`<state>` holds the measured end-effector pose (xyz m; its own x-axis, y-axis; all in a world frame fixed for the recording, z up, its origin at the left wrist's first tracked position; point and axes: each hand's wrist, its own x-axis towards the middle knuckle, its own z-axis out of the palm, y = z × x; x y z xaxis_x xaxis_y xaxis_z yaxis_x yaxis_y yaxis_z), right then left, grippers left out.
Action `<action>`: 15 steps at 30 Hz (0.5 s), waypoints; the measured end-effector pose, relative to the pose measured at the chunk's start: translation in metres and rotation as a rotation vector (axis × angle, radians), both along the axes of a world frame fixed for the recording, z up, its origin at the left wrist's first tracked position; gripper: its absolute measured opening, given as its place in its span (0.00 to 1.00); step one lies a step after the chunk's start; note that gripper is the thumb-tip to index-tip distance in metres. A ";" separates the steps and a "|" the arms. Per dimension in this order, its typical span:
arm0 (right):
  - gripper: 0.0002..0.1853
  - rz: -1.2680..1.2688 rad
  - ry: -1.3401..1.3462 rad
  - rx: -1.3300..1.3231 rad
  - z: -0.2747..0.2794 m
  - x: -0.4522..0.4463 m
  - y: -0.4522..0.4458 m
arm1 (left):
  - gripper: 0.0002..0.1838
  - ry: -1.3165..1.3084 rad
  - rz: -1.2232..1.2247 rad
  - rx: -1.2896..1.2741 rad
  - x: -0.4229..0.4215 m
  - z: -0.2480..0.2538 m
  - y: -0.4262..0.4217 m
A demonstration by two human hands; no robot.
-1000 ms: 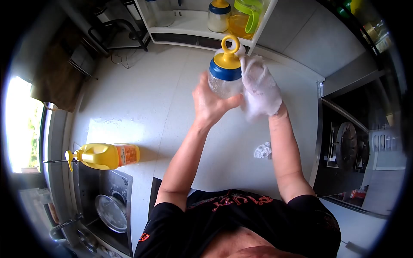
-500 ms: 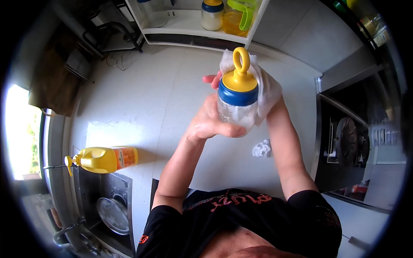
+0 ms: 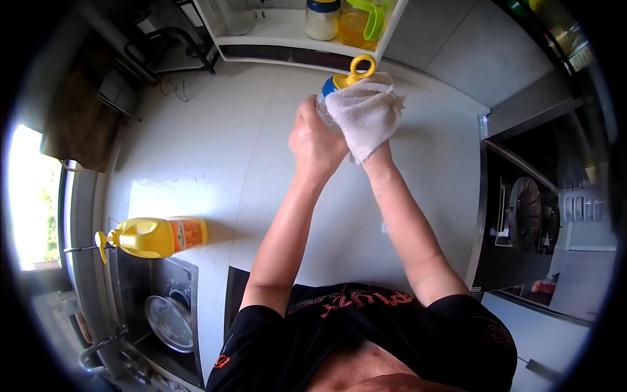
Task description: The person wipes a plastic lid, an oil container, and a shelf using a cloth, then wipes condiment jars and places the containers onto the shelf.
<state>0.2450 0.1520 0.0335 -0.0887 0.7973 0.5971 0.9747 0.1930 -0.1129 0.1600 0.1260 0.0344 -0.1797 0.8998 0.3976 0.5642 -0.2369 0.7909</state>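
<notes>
A clear jar [image 3: 324,112] with a blue collar and a yellow lid with a ring handle is held above the counter, tilted to the upper right. My left hand [image 3: 313,140] is wrapped round its left side and lower part. A white cloth [image 3: 367,116] covers my right hand [image 3: 375,151], of which little more than the wrist shows. The cloth lies against the jar's right side and partly hides the lid. The fingers of my right hand are hidden under the cloth.
A yellow pump bottle [image 3: 157,238] stands at the left by the sink [image 3: 196,281], which holds a round metal lid [image 3: 168,321]. A white shelf [image 3: 274,40] at the back bears another jar [image 3: 322,21] and a green-handled pitcher [image 3: 358,27]. A stove [image 3: 516,219] is at the right.
Both hands have moved up and away with the jar, which now tilts to the right. The cloth has come round to its near right side. My right forearm now mostly hides the crumpled white piece.
</notes>
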 end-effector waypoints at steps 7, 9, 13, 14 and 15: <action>0.07 0.059 -0.438 0.081 0.013 0.021 -0.007 | 0.36 -0.240 -0.212 -0.074 -0.011 0.003 -0.007; 0.09 -0.002 -0.669 0.219 0.011 0.030 -0.008 | 0.34 -0.350 -0.310 -0.161 -0.017 0.010 -0.012; 0.12 0.463 0.047 -0.146 0.018 0.053 -0.010 | 0.33 -0.611 -0.655 -0.353 -0.025 0.029 -0.022; 0.13 0.545 0.131 -0.197 0.025 0.053 -0.010 | 0.34 -0.664 -0.722 -0.372 -0.026 0.033 -0.023; 0.13 0.594 0.176 -0.230 0.029 0.053 -0.010 | 0.34 -0.713 -0.791 -0.394 -0.026 0.034 -0.024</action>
<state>0.2981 0.1421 0.0623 -0.4694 0.7516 0.4634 0.6730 0.6443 -0.3632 0.1340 0.1018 0.0686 0.4226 0.9011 0.0968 -0.2426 0.0096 0.9701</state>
